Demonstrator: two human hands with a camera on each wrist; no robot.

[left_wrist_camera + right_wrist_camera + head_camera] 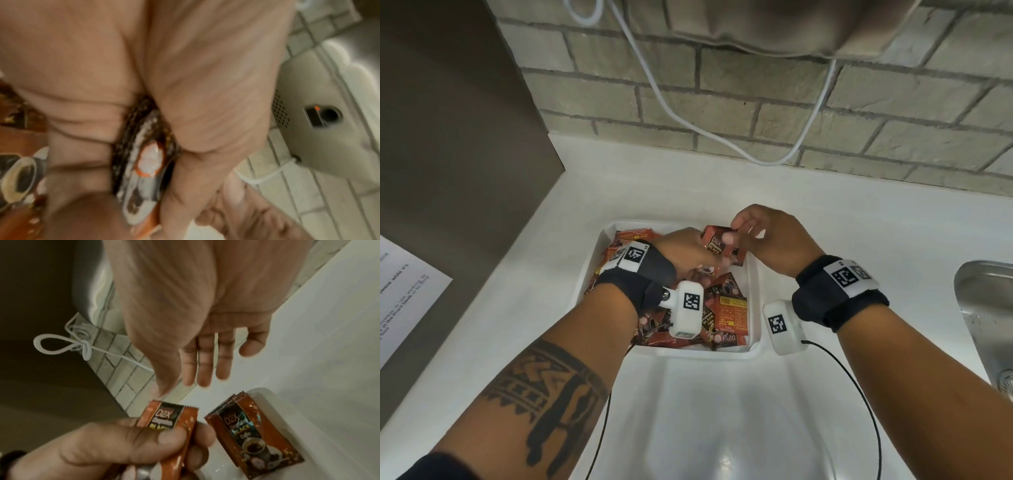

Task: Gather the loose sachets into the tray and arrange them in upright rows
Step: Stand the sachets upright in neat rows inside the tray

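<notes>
A white tray [755, 308] on the counter holds several red-orange coffee sachets [726, 308] lying in a loose heap. My left hand [688, 253] hovers over the tray's far part and grips a small bunch of sachets [717, 245]; its front one [170, 417] reads D2X Black. The left wrist view is blurred and shows the sachet edges [144, 162] squeezed in the palm. My right hand [756, 233] is just right of the bunch with fingers [205, 366] nearly straight and its thumb tip at the bunch's top edge. A few sachets [252, 428] stand upright in the tray corner [267, 395].
A steel sink [983, 308] lies at the right edge of the white counter. A white cable [688, 116] hangs on the brick wall behind. A brown panel with a printed sheet [400, 291] borders the left. Black cords run from both wrist cameras.
</notes>
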